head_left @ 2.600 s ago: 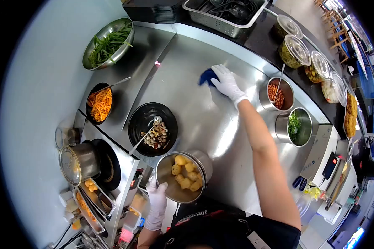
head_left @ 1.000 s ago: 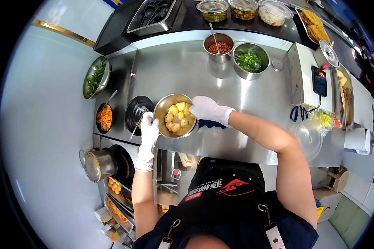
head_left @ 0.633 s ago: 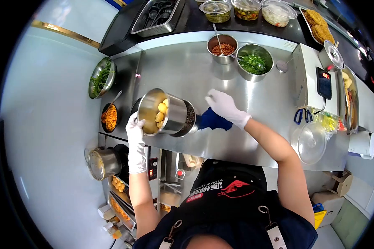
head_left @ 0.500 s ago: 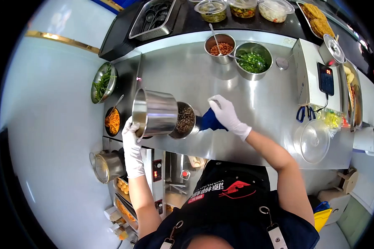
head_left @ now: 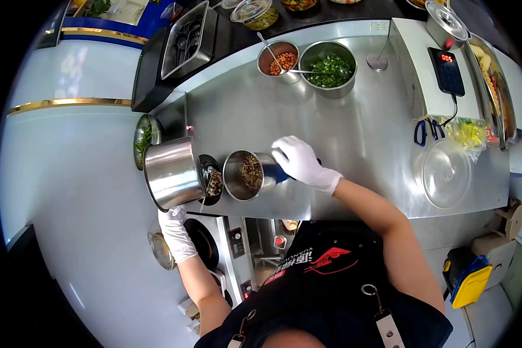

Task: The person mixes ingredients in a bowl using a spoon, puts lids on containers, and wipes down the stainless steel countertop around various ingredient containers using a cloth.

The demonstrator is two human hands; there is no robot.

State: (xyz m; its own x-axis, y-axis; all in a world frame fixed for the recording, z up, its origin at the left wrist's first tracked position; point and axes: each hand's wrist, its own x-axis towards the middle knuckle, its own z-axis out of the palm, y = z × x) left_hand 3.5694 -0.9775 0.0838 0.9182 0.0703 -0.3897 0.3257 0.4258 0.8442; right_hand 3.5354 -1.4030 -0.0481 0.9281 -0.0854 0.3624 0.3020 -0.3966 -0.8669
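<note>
My gloved left hand point(head_left: 173, 223) grips the lower side of a large metal pot point(head_left: 174, 174), held tilted over the left end of the counter. Just right of the pot, a black bowl point(head_left: 211, 191) shows dark chopped food and a thin handle. Beside it a metal container point(head_left: 235, 182) holds brown chopped food point(head_left: 252, 172). My gloved right hand point(head_left: 294, 156) hovers right of that container, over a blue cloth point(head_left: 279, 174), fingers curled together; whatever they may hold is hidden.
Metal bowls of peanuts point(head_left: 283, 62) and chopped greens point(head_left: 330, 71) stand at the back. A bowl of green vegetables point(head_left: 147, 139) is far left. Blue scissors point(head_left: 421, 132), a clear lid point(head_left: 446, 173) and a white box point(head_left: 409, 64) are on the right.
The pot and my left hand have moved left, off the metal container, uncovering the black bowl. My right hand has curled its fingers and shifted slightly left. The view has shifted.
</note>
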